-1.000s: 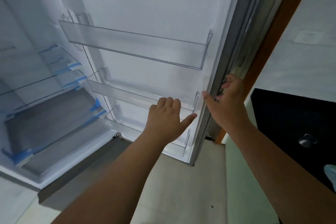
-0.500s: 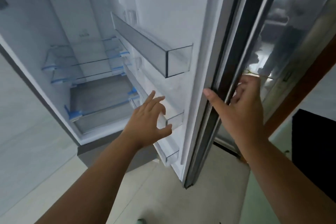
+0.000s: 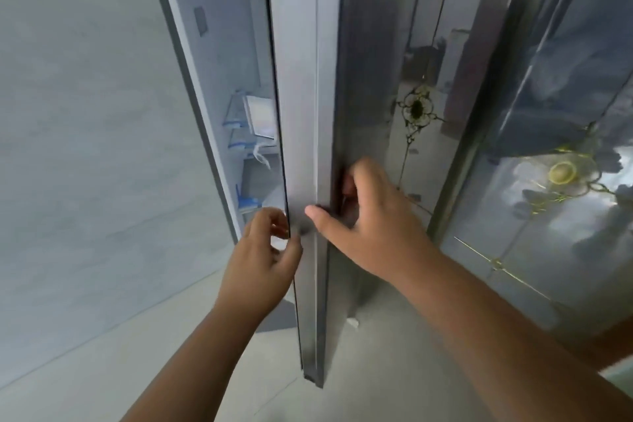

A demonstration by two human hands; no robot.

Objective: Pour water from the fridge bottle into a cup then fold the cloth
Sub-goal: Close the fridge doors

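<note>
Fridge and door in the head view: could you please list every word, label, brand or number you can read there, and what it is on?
None can be read.
Fridge door: only a gold flower pattern, no lettering.
Dark panel on the inner fridge wall: too blurred to tell whether it carries text.

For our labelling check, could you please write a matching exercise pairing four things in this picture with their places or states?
Things:
1. left hand
2. right hand
3. door
4. shelves

Places or states:
A. seen through the gap, with blue tape
B. on the door's inner edge
C. nearly edge-on, ajar
D. thumb across the door's edge, fingers in the handle groove

Pairs: 1-B, 2-D, 3-C, 4-A
</note>
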